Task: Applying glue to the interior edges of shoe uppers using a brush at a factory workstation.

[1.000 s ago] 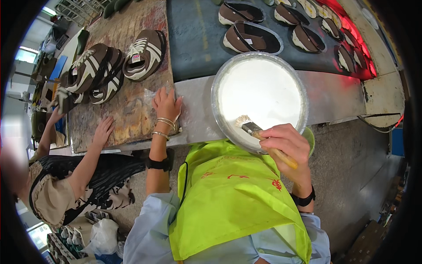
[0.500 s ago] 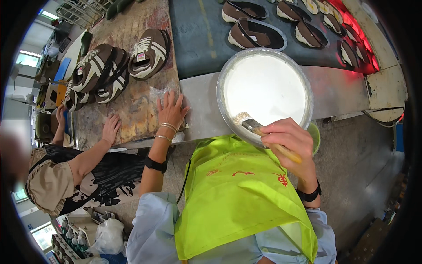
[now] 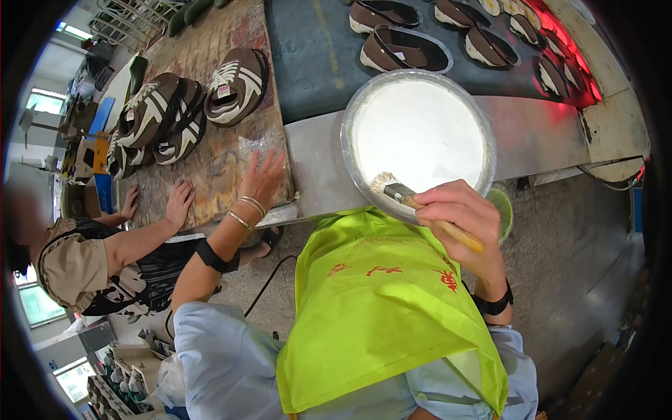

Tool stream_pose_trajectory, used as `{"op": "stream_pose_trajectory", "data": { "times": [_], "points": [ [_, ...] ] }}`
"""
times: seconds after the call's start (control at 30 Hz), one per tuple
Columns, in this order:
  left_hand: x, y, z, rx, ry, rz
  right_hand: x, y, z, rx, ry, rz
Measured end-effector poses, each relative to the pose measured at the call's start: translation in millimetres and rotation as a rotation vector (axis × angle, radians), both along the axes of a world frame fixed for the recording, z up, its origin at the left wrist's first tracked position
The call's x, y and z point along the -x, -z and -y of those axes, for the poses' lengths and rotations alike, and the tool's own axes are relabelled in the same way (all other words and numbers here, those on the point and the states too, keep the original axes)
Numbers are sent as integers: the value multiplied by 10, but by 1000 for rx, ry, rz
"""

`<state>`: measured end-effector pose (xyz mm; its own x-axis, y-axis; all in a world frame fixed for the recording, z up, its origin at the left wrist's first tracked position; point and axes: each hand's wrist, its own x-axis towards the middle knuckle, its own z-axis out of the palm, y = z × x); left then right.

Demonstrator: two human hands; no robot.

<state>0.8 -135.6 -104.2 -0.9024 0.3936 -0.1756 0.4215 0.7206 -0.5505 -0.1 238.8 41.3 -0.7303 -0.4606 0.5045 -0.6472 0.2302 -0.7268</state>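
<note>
My right hand [image 3: 458, 213] is closed round the yellow handle of a paintbrush [image 3: 400, 192]. Its pale bristles rest at the near left inner edge of a round basin of white liquid [image 3: 420, 133]. With fingers spread, my left hand [image 3: 262, 180] is over the worn wooden board [image 3: 231, 150], near its right edge, holding nothing. A brown shoe with white stripes and laces [image 3: 236, 87] stands on the board beyond that hand. Left of it lie several more such shoes [image 3: 150, 108] in a pile.
A dark conveyor belt [image 3: 308, 70] carries several brown shoe uppers [image 3: 406, 49] past a red-glowing opening [image 3: 591, 91]. At left, a co-worker's hands [image 3: 180, 203] rest on the board's near edge. A green container [image 3: 500, 210] sits below the basin's right side.
My left hand has shifted slightly left and its forearm has swung left. The brush has stayed at the basin's edge. The co-worker's farther hand has come onto the board's edge.
</note>
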Motion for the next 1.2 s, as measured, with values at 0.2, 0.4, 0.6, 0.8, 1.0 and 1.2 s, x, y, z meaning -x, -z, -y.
{"op": "stream_pose_trajectory", "data": {
  "times": [0.2,0.4,0.6,0.8,1.0,1.2],
  "points": [
    [41,-19,298,-1293,-314,332,-41,46,-36,39,28,35],
    [-226,372,268,-1428,-862,302,-27,20,28,26,5,71],
    [-360,336,-244,-1226,-534,-137,9,66,91,-14,39,91],
    [-412,387,-310,-853,-460,-134,30,48,173,-34,45,108],
    [-465,430,-428,-675,-521,-141,24,55,212,-19,38,147],
    [-586,539,-406,-558,-482,-290,101,70,184,-5,25,158]
  ]
}}
